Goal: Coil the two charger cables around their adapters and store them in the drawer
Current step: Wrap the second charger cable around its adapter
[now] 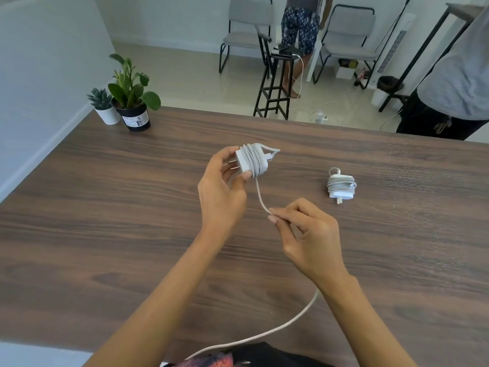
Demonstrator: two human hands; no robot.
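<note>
My left hand (221,192) grips a white adapter (244,161) above the wooden table (105,207), prongs pointing left, with several turns of white cable wound round its body. The loose cable (260,197) drops from the adapter to my right hand (307,234), which pinches it between thumb and fingers. The rest of that cable trails under my right forearm and off the near table edge. A second white adapter (341,185) lies on the table to the right, its cable fully wound round it. No drawer is in view.
Two potted plants (129,99) stand at the table's far left corner. A person in a grey shirt (455,70) stands at the far right edge. Beyond the table are a black stool (275,83), two chairs and another person.
</note>
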